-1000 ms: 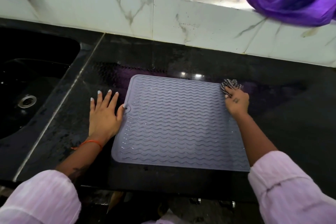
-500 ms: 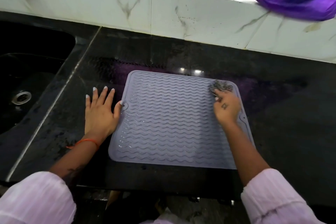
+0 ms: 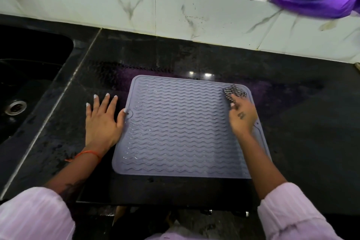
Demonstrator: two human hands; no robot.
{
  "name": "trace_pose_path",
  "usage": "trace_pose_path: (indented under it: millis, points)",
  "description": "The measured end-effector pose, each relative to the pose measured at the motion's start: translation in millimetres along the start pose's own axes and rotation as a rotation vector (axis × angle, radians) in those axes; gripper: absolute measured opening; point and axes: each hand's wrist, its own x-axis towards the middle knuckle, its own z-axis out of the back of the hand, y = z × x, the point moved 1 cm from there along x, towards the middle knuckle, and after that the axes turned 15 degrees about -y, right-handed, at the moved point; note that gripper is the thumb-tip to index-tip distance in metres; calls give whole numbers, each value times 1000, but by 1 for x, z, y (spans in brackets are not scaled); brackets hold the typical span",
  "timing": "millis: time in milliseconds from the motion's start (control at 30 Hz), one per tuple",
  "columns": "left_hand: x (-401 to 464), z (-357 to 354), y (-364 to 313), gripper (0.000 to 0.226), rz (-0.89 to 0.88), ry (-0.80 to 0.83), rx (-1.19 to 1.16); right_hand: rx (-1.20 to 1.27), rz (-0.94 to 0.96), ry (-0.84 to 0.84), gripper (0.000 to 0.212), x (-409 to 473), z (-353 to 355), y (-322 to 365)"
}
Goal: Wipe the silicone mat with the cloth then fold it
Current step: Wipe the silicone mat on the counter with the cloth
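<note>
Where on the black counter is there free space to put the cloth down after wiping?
The widest bare patch of counter lies right of the silicone mat. A narrower strip runs between the mat's far edge and the marble backsplash. The left side is crowded: the left hand lies flat between mat and sink. The right hand holds the cloth.

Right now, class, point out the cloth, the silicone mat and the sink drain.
cloth (image 3: 233,92), head view, bunched striped middle.
silicone mat (image 3: 175,126), head view, ridged centre.
sink drain (image 3: 15,107), head view, metal ring.
</note>
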Motion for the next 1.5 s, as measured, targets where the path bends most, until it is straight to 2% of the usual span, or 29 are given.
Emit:
trace_pose_path:
  millis: [100,167,233,300,400,433,533,600,667,733,800,867,967,1033,1100,1167,1267,1333,1367,1400,1500]
  points:
    - [-1,-1,1,67,-4,2,4,3,130,127,46,-23,-16,24]
    - [-2,0,1,66,-6,-1,1,161,129,193,41,-32,-21,38]
    - [-1,0,1,66,-6,-6,-1,439,-27,285,38,-24,-18,42]
    - [-1,1,1,66,-6,-12,-6,601,-166,248,38,-8,-9,35]
    - [-1,1,1,65,-1,-18,-16,361,-124,-26,36,27,1,6]
    - [-1,1,1,65,-2,-17,-15,253,-105,-58,39,38,1,-3]
    - [-1,0,0,64,-5,-12,-10,-53,-56,64,49,53,-16,-16]
    - [-1,0,-1,63,-2,-9,-6,-150,-21,103,50,53,-26,-12]
    - [-1,0,-1,63,3,0,-4,-143,25,98,46,50,-30,-4]
    - [-1,0,-1,63,7,4,-9,-21,77,128,40,45,-28,3]
    - [-1,1,-1,64,10,1,-16,175,19,177,38,45,-21,6]
    - [-1,2,-1,64,10,-1,-11,284,-67,128,40,48,-15,1]
    - [-1,3,-2,63,11,3,-9,50,-20,40,42,45,-20,-6]
    - [-1,3,-2,63,11,13,-6,-104,58,56,44,33,-29,4]
    - [0,3,-3,63,12,12,-3,-129,18,100,45,21,-39,23]
    - [0,3,-3,63,10,14,-2,-50,1,137,45,12,-47,40]
    - [0,3,-2,64,8,18,1,146,103,293,42,9,-51,53]
    - [-1,3,-2,64,5,20,2,399,-7,385,44,14,-44,54]
    - [-1,3,-2,64,6,19,1,448,-43,373,46,16,-44,50]
    - [-1,2,-1,64,8,16,0,433,-52,328,46,14,-45,49]
    - [0,2,-2,64,9,15,1,96,92,196,49,-10,-51,58]
